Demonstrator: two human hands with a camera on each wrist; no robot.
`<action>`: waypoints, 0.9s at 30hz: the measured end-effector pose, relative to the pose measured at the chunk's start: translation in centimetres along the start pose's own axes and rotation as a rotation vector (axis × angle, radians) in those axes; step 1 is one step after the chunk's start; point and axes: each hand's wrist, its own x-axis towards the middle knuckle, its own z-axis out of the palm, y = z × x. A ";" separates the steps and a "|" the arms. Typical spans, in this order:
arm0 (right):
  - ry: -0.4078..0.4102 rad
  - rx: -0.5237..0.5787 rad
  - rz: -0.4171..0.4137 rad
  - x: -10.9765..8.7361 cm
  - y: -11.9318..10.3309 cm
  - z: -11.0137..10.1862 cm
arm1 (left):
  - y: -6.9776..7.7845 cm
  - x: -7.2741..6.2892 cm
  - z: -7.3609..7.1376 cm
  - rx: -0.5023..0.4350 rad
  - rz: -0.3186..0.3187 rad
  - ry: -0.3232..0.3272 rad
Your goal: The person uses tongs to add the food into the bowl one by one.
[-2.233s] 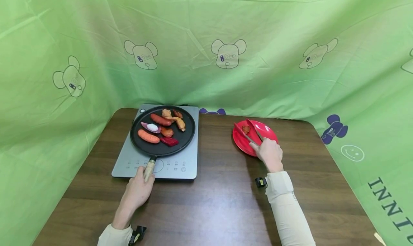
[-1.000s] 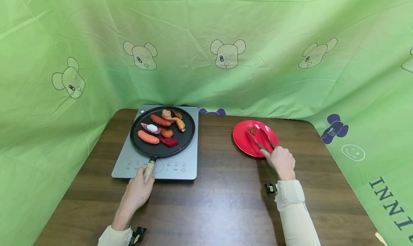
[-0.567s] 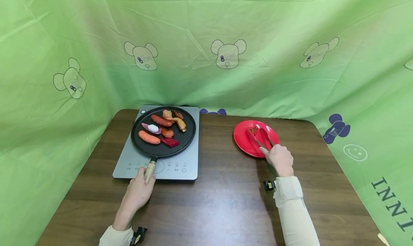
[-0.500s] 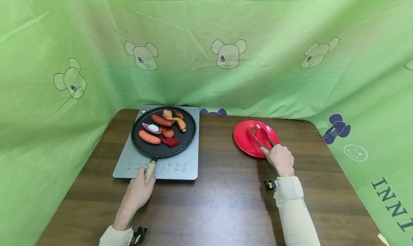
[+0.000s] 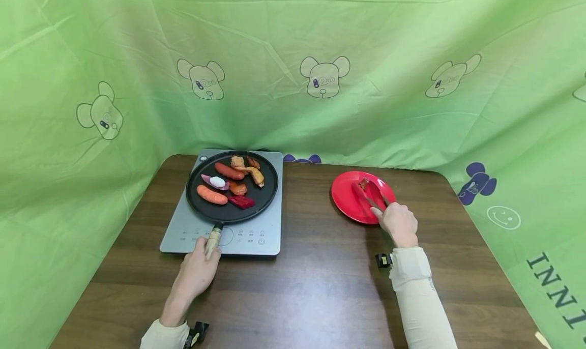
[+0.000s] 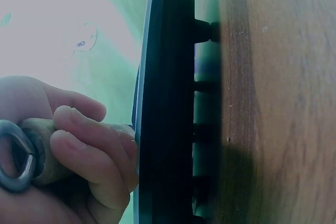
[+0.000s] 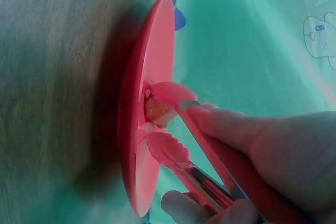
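My left hand [image 5: 197, 270] grips the wooden handle [image 5: 213, 239] of a flat black frying pan [image 5: 252, 210]; the left wrist view shows its fingers curled round it, with a metal ring [image 6: 21, 156] at the end. On the right, my right hand [image 5: 398, 224] holds red-tipped tongs [image 7: 169, 149] low over a red plate [image 5: 343, 201]. Between the tong tips is a small brown piece of food [image 7: 159, 111], standing at the plate's surface. In the pan lie two sausages [image 5: 212, 194], a dark red piece [image 5: 240, 201] and several other food pieces.
The pan sits on a silver induction cooker [image 5: 270, 239] with touch controls along its front. All of it stands on a brown wooden table [image 5: 311, 267]. A green printed cloth [image 5: 274, 120] hangs behind and at both sides.
My right hand and tongs have shifted right over the plate, and the tong arms stand closer together. The brown piece has moved right with them. Left hand and pan stay put.
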 end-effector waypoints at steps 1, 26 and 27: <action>-0.002 -0.002 0.002 0.0 -0.1 0.0 | 0.0 0.0 0.0 -0.002 -0.001 -0.002; 0.013 -0.041 -0.065 -0.5 1.7 -0.3 | 0.1 0.1 0.0 -0.005 0.000 -0.002; 0.018 -0.038 -0.072 -0.6 1.9 -0.3 | 0.1 0.0 0.0 -0.006 0.000 -0.002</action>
